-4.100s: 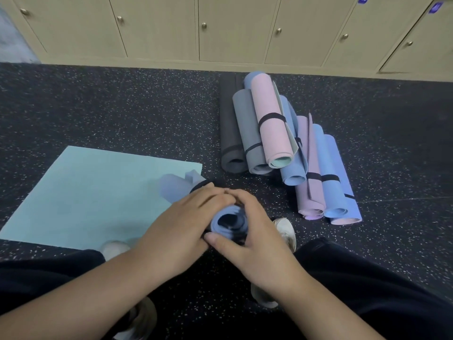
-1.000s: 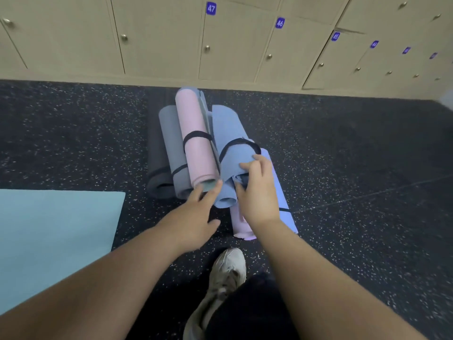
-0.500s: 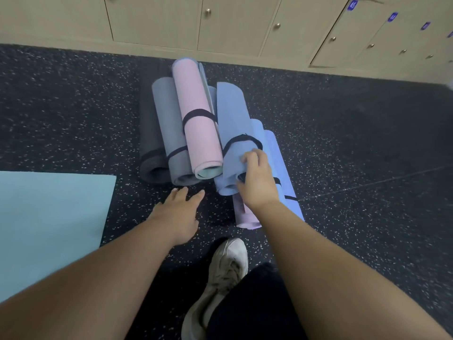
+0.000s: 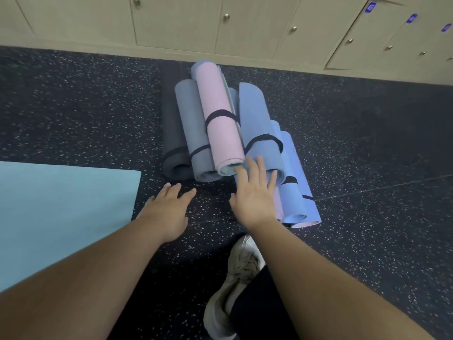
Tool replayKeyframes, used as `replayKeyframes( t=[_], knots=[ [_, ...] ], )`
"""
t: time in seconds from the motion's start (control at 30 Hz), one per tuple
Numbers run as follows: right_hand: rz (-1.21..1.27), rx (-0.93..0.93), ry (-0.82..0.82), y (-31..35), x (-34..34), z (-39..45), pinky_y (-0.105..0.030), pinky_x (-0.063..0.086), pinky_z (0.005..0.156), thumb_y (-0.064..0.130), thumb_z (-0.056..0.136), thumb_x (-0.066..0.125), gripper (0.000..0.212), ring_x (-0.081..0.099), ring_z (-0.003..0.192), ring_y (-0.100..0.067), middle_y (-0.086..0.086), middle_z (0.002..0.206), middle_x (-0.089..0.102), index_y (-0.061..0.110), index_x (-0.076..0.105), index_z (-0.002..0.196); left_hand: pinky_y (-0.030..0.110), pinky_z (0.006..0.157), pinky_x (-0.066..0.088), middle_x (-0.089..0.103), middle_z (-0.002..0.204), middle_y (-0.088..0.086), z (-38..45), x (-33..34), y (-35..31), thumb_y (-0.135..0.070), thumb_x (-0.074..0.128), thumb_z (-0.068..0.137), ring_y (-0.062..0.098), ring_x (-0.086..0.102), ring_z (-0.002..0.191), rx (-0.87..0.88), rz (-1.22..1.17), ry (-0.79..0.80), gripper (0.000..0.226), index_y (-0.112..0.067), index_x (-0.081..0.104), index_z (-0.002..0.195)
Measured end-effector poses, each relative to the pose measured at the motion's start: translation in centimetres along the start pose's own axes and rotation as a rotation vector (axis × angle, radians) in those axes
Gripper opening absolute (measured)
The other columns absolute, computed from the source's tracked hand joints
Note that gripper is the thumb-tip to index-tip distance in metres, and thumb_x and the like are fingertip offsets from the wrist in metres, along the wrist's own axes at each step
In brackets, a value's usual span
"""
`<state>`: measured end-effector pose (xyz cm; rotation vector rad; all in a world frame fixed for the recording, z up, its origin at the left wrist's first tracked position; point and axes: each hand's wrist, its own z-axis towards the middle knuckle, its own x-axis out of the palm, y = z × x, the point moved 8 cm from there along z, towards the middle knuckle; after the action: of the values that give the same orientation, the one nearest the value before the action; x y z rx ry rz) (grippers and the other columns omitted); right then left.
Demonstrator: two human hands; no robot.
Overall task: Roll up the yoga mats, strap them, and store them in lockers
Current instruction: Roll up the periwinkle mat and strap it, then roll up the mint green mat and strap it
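Several rolled, strapped yoga mats lie in a pile on the dark floor before the lockers. On top rests a blue rolled mat point(image 4: 257, 128) with a black strap, beside a pink rolled mat point(image 4: 218, 123). A grey roll point(image 4: 193, 133) and a black roll point(image 4: 171, 128) lie to the left. My right hand point(image 4: 255, 192) has its fingers spread and straight at the blue mat's near end, holding nothing. My left hand point(image 4: 166, 212) hovers open over the floor, left of the pile. A flat light-blue mat point(image 4: 61, 212) lies unrolled at the left.
Beige lockers point(image 4: 245, 23) with round knobs and blue number tags line the back wall, all doors closed. My shoe point(image 4: 235, 278) and dark trouser leg stand on the speckled floor just behind my hands. More blue rolls point(image 4: 294, 192) lie at the pile's right.
My right hand has let go of the blue rolled mat, which now rests on the pile; its fingers have straightened. My left hand has drawn back a little toward the left.
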<state>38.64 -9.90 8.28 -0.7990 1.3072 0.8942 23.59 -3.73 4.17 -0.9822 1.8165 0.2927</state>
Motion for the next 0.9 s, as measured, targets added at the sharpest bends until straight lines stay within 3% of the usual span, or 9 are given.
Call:
replayKeyframes(
  t=[0.07, 0.2, 0.3, 0.37, 0.57, 0.73, 0.9],
  knots=[
    [0.017, -0.071, -0.055, 2.2, 0.1, -0.2, -0.069, 0.032, 0.096, 0.003, 0.050, 0.079, 0.067, 0.043, 0.130, -0.042, -0.018, 0.133, 0.052, 0.011, 0.051, 0.110, 0.045, 0.119, 0.013, -0.008, 0.161, 0.005, -0.6, 0.4, 1.8, -0.026, 0.042, 0.100, 0.025, -0.009, 0.148, -0.026, -0.005, 0.005, 0.070, -0.031, -0.002, 0.153],
    [0.075, -0.231, -0.024, 7.8, 1.9, -1.0, -0.067, 0.030, 0.098, 0.003, 0.052, 0.075, 0.063, 0.042, 0.131, -0.042, -0.018, 0.134, 0.052, 0.010, 0.058, 0.113, 0.044, 0.119, 0.008, -0.009, 0.161, 0.005, -1.9, 1.7, 6.1, -0.024, 0.039, 0.100, 0.025, -0.012, 0.147, -0.092, -0.001, -0.005, 0.068, -0.030, -0.002, 0.153],
    [0.154, -0.277, 0.100, 11.8, 3.6, -1.2, -0.060, 0.004, 0.112, 0.004, 0.075, 0.059, 0.059, 0.010, 0.146, -0.034, -0.014, 0.153, 0.028, 0.010, 0.046, 0.132, 0.045, 0.119, 0.005, -0.010, 0.161, 0.005, -2.9, 2.8, 9.9, -0.025, 0.039, 0.100, 0.025, -0.015, 0.147, -0.182, -0.016, 0.006, 0.068, -0.029, -0.002, 0.153],
    [0.191, -0.282, 0.152, 14.1, 5.1, -1.4, -0.055, -0.009, 0.113, 0.004, 0.083, 0.049, 0.059, -0.007, 0.147, -0.029, -0.011, 0.158, 0.014, 0.011, 0.036, 0.141, 0.046, 0.119, 0.006, -0.010, 0.161, 0.006, -3.3, 3.6, 12.2, -0.025, 0.040, 0.099, 0.026, -0.015, 0.147, -0.230, -0.032, 0.016, 0.068, -0.029, -0.002, 0.153],
    [0.215, -0.341, 0.273, 19.9, 10.3, -3.7, -0.067, 0.021, 0.105, 0.003, 0.066, 0.071, 0.064, 0.026, 0.141, -0.039, -0.019, 0.143, 0.043, 0.005, 0.053, 0.127, 0.044, 0.118, 0.011, -0.007, 0.161, 0.006, -3.2, 7.8, 18.2, -0.028, 0.045, 0.097, 0.025, -0.010, 0.148, -0.313, -0.078, 0.047, 0.070, -0.030, 0.002, 0.153],
    [0.224, -0.334, 0.477, 22.0, 15.4, -5.5, -0.051, -0.001, 0.116, 0.014, 0.090, 0.051, 0.063, -0.008, 0.147, -0.023, -0.003, 0.159, 0.007, 0.016, 0.025, 0.147, 0.045, 0.114, 0.022, 0.004, 0.159, 0.006, -3.2, 14.1, 21.6, -0.037, 0.055, 0.093, 0.028, 0.000, 0.148, -0.418, -0.155, 0.114, 0.075, -0.026, 0.009, 0.152],
    [0.207, -0.312, 0.618, 22.8, 19.3, -7.0, -0.048, 0.004, 0.117, 0.020, 0.092, 0.053, 0.067, -0.004, 0.147, -0.022, -0.004, 0.159, 0.005, 0.017, 0.018, 0.149, 0.050, 0.110, 0.030, 0.008, 0.157, 0.004, -1.2, 17.9, 21.3, -0.031, 0.053, 0.092, 0.028, 0.006, 0.145, -0.403, -0.254, 0.104, 0.071, -0.040, 0.013, 0.150]
  ],
)
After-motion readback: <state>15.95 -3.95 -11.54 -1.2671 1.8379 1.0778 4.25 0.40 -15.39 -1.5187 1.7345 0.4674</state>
